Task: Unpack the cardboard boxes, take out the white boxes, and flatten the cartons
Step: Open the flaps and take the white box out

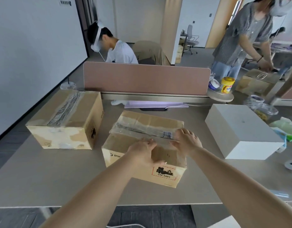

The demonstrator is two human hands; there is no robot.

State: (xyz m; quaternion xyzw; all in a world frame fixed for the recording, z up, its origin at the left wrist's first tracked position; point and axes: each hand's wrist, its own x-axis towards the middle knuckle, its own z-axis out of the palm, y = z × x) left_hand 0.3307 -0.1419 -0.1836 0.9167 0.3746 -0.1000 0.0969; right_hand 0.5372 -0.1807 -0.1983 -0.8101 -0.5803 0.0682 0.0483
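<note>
The left hand [142, 151] lies on the taped cardboard box [165, 176] at centre frame, fingertips at the seam; whether they pinch tape cannot be told. The right hand [185, 140] rests spread beside it. On the table [43, 178], a second carton [64, 119] sits at left and a white box [240, 129] at right.

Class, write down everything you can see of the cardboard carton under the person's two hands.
The brown cardboard carton sits closed and skewed on the table, between a second carton and a white box, touching neither. Wrinkled clear tape runs along its top seam, with a barcode label there. Its near side shows a red-bordered UN 3481 label and part of a black logo. The left hand lies over its near top edge; the right hand rests on the seam.
</note>
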